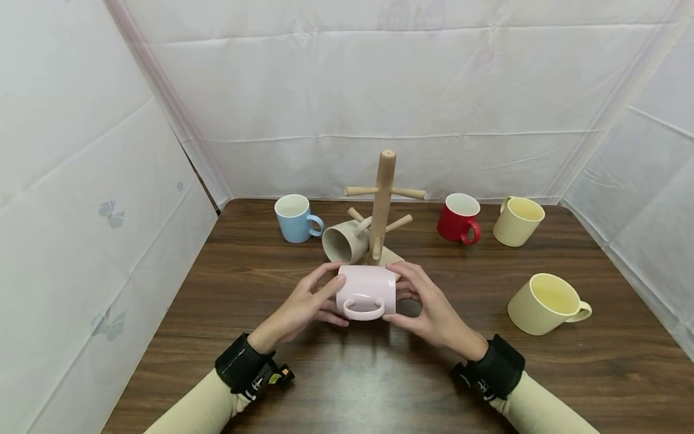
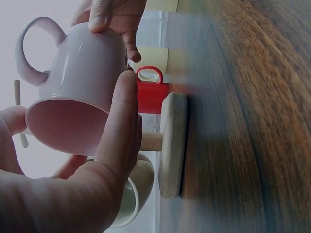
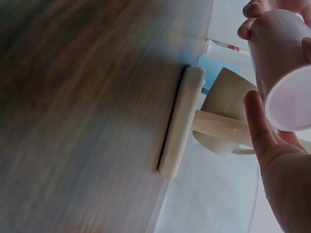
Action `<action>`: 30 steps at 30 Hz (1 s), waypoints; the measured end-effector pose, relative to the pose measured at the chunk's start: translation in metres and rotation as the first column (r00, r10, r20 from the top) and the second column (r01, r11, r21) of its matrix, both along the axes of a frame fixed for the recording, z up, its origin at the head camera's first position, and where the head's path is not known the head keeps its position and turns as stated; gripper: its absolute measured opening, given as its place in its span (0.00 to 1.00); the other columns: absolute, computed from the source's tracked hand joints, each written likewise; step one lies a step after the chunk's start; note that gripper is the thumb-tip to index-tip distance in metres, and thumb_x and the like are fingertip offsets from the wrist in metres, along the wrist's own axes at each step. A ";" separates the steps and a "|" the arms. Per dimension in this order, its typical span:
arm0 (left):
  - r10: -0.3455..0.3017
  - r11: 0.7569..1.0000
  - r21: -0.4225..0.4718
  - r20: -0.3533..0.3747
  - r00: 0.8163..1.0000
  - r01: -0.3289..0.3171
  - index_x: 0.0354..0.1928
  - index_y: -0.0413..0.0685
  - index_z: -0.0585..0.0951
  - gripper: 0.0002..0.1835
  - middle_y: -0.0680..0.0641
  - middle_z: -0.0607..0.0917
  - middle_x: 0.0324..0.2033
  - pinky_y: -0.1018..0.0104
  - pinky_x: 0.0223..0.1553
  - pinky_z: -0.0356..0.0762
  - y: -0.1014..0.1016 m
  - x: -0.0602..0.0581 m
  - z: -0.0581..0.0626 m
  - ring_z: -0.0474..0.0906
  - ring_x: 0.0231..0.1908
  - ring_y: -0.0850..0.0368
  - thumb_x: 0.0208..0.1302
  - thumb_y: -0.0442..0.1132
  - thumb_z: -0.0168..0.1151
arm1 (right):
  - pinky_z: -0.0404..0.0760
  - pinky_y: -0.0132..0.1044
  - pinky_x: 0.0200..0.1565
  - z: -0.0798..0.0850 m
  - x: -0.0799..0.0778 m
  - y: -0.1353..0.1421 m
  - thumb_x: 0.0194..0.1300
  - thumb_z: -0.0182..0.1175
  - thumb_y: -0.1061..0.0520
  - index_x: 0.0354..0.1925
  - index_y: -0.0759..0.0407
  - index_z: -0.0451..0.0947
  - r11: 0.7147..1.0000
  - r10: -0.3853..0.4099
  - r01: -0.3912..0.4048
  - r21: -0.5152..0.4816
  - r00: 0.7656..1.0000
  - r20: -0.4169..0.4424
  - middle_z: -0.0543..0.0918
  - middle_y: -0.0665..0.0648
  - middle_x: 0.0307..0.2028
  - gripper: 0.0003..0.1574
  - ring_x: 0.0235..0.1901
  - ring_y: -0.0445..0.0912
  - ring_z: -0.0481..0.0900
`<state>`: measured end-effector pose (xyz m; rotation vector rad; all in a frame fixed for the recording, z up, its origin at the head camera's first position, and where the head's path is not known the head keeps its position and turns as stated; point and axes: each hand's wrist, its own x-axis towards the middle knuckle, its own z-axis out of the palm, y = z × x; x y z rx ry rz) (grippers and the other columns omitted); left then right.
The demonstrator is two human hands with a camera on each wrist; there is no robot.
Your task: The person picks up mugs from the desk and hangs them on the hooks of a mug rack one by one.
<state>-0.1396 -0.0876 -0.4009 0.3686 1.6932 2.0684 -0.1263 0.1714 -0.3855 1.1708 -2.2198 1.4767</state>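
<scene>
A pale pink mug (image 1: 367, 282) lies sideways in the air between both hands, its handle facing me. My left hand (image 1: 306, 301) holds it at the mouth end, thumb and fingers spread around the rim (image 2: 68, 101). At the opposite end my right hand (image 1: 434, 308) grips it around the base. In the left wrist view the mug is well above the table. Just behind it stands a wooden mug rack (image 1: 384, 208) with several pegs. A beige mug (image 1: 345, 242) hangs tilted on a lower left peg. The rack's base (image 2: 173, 145) is hidden by the pink mug in the head view.
A light blue mug (image 1: 293, 220) stands at the back left of the brown wooden table (image 1: 238, 283). Toward the back right are a red mug (image 1: 454, 222) and a yellow mug (image 1: 516, 226). Another yellow mug (image 1: 534, 310) stands nearer on the right. White sheeting (image 1: 347, 90) encloses the table.
</scene>
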 end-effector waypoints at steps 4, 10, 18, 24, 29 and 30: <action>-0.033 0.999 0.008 0.003 0.999 0.033 0.66 0.54 0.60 0.25 0.29 0.75 0.46 0.40 0.37 0.77 -0.001 0.000 0.000 0.76 0.36 0.30 0.70 0.50 0.48 | 0.81 0.50 0.38 0.000 0.000 0.002 0.46 0.70 0.67 0.66 0.62 0.57 1.000 -0.012 0.012 0.001 0.998 0.063 0.67 0.64 0.57 0.51 0.41 0.49 0.79; -0.052 0.999 0.007 0.040 0.998 0.052 0.67 0.55 0.59 0.26 0.30 0.75 0.48 0.41 0.38 0.77 -0.001 -0.001 -0.002 0.75 0.38 0.28 0.70 0.50 0.48 | 0.81 0.51 0.37 -0.001 -0.002 0.005 0.49 0.68 0.67 0.66 0.60 0.57 1.000 -0.004 0.006 -0.014 0.991 0.136 0.65 0.65 0.60 0.49 0.40 0.51 0.80; -0.082 0.997 0.012 0.056 0.995 0.081 0.68 0.54 0.56 0.27 0.30 0.77 0.46 0.40 0.40 0.76 -0.001 -0.002 -0.003 0.75 0.39 0.29 0.71 0.49 0.48 | 0.81 0.51 0.36 -0.002 -0.005 0.007 0.53 0.66 0.66 0.67 0.57 0.57 1.000 -0.016 0.019 -0.016 0.984 0.178 0.68 0.62 0.57 0.46 0.37 0.51 0.80; -0.101 0.995 0.017 0.043 0.994 0.101 0.69 0.50 0.55 0.29 0.25 0.76 0.44 0.42 0.39 0.77 -0.001 -0.003 -0.005 0.75 0.39 0.29 0.71 0.49 0.48 | 0.82 0.48 0.35 -0.001 -0.006 0.009 0.54 0.65 0.66 0.67 0.57 0.57 1.000 -0.023 0.027 -0.015 0.983 0.180 0.70 0.62 0.56 0.45 0.35 0.51 0.81; -0.123 0.992 0.021 0.041 0.992 0.122 0.69 0.48 0.54 0.29 0.18 0.73 0.43 0.43 0.40 0.77 0.000 -0.003 -0.005 0.75 0.40 0.29 0.71 0.47 0.48 | 0.82 0.46 0.32 0.000 -0.009 0.010 0.55 0.64 0.66 0.67 0.57 0.57 0.999 -0.043 0.043 0.000 0.986 0.164 0.71 0.63 0.55 0.44 0.31 0.49 0.80; -0.126 0.992 0.021 0.044 0.991 0.125 0.68 0.49 0.54 0.28 0.18 0.72 0.43 0.43 0.40 0.77 0.000 -0.004 -0.005 0.75 0.40 0.29 0.71 0.47 0.48 | 0.82 0.46 0.31 0.001 -0.009 0.010 0.55 0.64 0.65 0.67 0.57 0.58 0.999 -0.048 0.048 0.004 0.986 0.162 0.71 0.63 0.55 0.44 0.30 0.49 0.80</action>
